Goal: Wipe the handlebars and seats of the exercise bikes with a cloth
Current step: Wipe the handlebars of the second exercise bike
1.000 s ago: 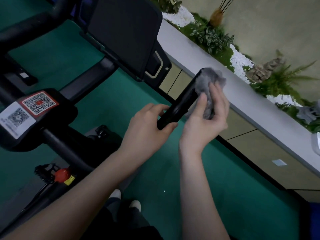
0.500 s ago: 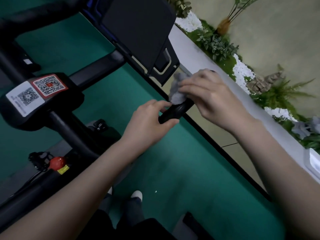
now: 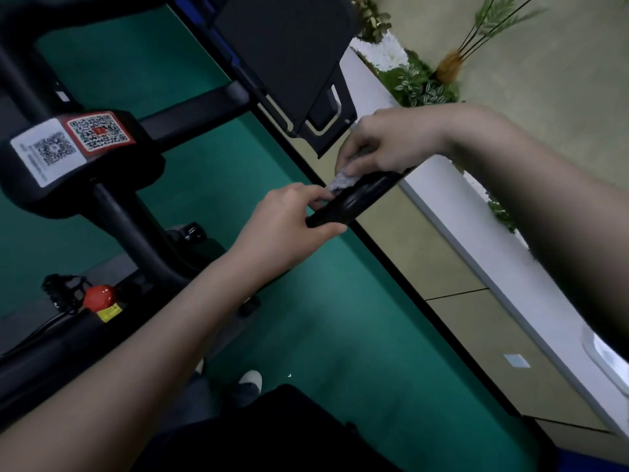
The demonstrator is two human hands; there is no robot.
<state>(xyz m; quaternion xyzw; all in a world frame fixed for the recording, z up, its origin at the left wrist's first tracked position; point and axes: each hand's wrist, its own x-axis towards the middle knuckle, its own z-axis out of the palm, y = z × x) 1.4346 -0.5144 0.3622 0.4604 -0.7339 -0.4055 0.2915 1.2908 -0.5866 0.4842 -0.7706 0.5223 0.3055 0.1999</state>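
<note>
Left grip (image 3: 289, 223) clamps the bar (image 3: 360, 197) at its near end, mid-scene; right grip (image 3: 384, 144) pinches the cloth (image 3: 343, 180) against its top. Bunched so small, the cloth may slip off and miss the underside.

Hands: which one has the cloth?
The right hand: it holds the grey cloth against the black handlebar; the left hand only grips the bar's near end.

dim, soft focus, wide-angle bending at edges.
</note>
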